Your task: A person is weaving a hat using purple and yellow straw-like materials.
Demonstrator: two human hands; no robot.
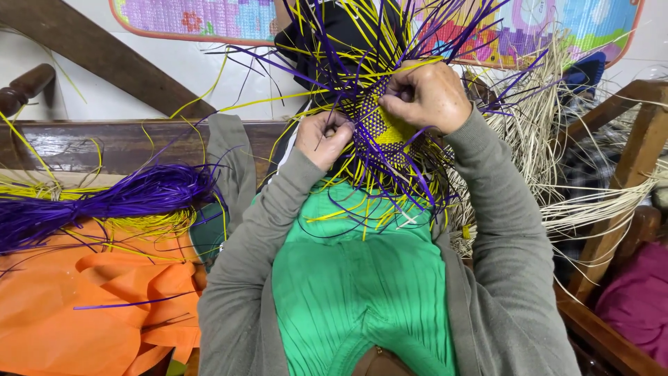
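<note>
Background was a white wall with a colourful play mat (209, 17) propped along 12 o'clock and a dark wooden bench rail (104, 143) running across at 9 o'clock. An orange cloth (76, 313) lay at 8 o'clock with a bundle of purple strips (104, 202) and some yellow strips (149, 224) on it. Pale straw (557, 181) piled at 3 o'clock beside a wooden chair frame (626, 174); a pink cloth (637, 299) sat at 4 o'clock.

The weave (381, 132), a purple-and-yellow checked patch with loose strips fanning out all round, was held up at 12 o'clock over the green-shirted lap. The left hand (321, 138) was curled, pinching the weave's left edge. The right hand (426, 94) was closed in a near fist, thumb and fingers pinching strips at the weave's top right edge.

Risks, as judged: loose ends crossed thickly, so a wrong strip could be picked and break the check pattern. A hard pull by the right hand could kink or snap a strip, or slacken the rows if the left hand's pinch slipped. Trailing strips could snag on the grey sleeves.

Counts: two hands, one weave, one purple bundle, one orange cloth, one straw pile, one mat. Loose strips too many to count.
</note>
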